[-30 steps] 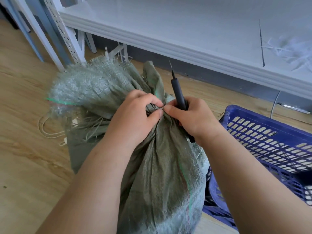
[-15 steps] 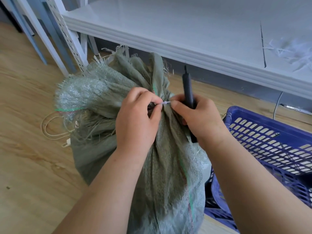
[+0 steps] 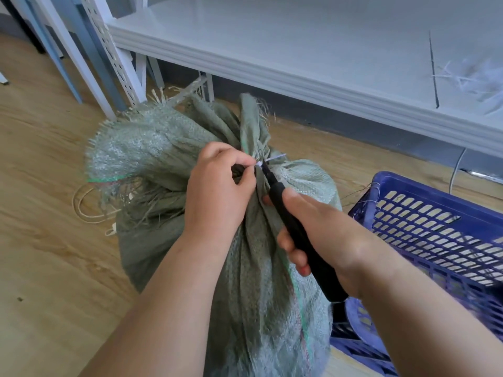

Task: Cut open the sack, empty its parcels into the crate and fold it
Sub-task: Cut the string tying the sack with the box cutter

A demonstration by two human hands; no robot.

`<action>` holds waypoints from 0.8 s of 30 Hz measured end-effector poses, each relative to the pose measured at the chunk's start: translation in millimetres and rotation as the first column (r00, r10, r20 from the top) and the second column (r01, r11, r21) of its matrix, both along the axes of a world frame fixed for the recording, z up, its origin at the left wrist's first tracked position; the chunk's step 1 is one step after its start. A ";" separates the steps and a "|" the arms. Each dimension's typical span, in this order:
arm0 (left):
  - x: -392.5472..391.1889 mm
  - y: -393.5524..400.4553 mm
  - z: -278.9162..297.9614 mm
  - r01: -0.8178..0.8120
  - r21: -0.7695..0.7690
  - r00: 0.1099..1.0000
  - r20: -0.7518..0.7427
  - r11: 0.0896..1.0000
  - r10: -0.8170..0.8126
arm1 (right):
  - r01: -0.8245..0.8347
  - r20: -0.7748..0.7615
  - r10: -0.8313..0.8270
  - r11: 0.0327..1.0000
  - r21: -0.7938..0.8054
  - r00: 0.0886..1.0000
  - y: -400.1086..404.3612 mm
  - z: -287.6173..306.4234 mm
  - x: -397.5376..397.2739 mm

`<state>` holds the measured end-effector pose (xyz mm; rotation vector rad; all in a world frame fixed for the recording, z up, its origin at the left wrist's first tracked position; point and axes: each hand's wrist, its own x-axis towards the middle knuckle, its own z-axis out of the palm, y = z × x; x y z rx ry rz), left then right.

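Left hand [image 3: 217, 191] pinching white tie [image 3: 268, 160] at sack [image 3: 258, 268] neck, right hand [image 3: 326, 235] gripping black cutter [image 3: 299, 235] against it

I count one sack [image 3: 255, 257], green and woven, and I take it as my landmark. One white tie [image 3: 268, 160] sits at its bunched neck. My two hands are on it: my left hand [image 3: 217, 191] at the neck, my right hand [image 3: 324, 235] just right of it, its grip round one black cutter [image 3: 302, 238]. One blue crate [image 3: 441, 229] stands right of the sack. One white shelf [image 3: 299, 47] runs behind it. One loop of cord [image 3: 84, 205] lies on the floor left of the sack.
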<state>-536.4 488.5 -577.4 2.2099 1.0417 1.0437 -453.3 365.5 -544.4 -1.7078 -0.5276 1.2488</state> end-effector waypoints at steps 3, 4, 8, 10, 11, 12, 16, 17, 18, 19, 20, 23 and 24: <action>-0.9 0.9 -1.6 0.008 0.023 1.000 0.025 1.000 -0.008 | -0.015 -0.018 0.015 1.000 -0.007 1.000 -1.6 0.0 1.1; -0.9 1.0 -2.0 0.011 0.032 0.999 0.040 0.999 -0.012 | -0.016 -0.027 0.016 1.000 -0.008 1.000 -1.5 0.3 2.0; -0.6 -1.1 -1.0 -0.003 0.050 0.999 0.045 0.999 0.001 | -0.040 -0.026 0.039 0.999 -0.027 0.999 -1.3 0.0 5.0; -0.4 -2.3 -0.6 -0.005 0.051 0.999 0.039 0.999 0.003 | -0.053 -0.028 0.052 0.998 -0.041 0.998 -1.1 -0.5 7.1; -0.4 -2.7 -0.3 -0.003 0.050 0.999 0.039 0.999 0.001 | -0.057 -0.037 0.055 0.997 -0.047 0.998 -1.2 -0.3 8.2; -0.3 -2.9 -0.3 -0.003 0.052 0.999 0.041 0.999 0.001 | -0.061 -0.046 0.058 0.997 -0.053 0.997 -1.1 -0.1 9.3; 0.3 -2.9 -1.1 -0.011 0.047 0.999 0.040 0.999 0.009 | -0.074 -0.058 0.070 0.995 -0.072 0.996 -1.8 0.0 12.4; 0.5 -3.4 -1.4 -0.013 0.048 0.999 0.042 0.999 0.011 | -0.075 -0.065 0.070 0.994 -0.077 0.995 -2.0 0.2 12.8; 0.7 -3.6 -1.9 -0.014 0.053 0.999 0.044 0.998 0.012 | -0.076 -0.072 0.070 0.994 -0.082 0.995 -2.0 0.6 13.0; 0.9 -4.0 -2.2 -0.015 0.058 0.999 0.046 0.998 0.012 | -0.078 -0.078 0.071 0.993 -0.086 0.994 -2.1 1.2 13.2; 1.0 -4.1 -2.4 -0.017 0.060 0.999 0.046 0.998 0.014 | -0.081 -0.082 0.074 0.993 -0.089 0.994 -1.9 1.8 13.4; 1.3 -4.1 -2.6 -0.024 0.059 0.999 0.039 0.998 0.021 | -0.098 -0.089 0.090 0.991 -0.093 0.992 -1.5 3.2 14.8; 1.5 -4.1 -2.6 -0.023 0.059 0.999 0.040 0.998 0.021 | -0.104 -0.091 0.095 0.990 -0.097 0.991 -1.4 3.3 15.3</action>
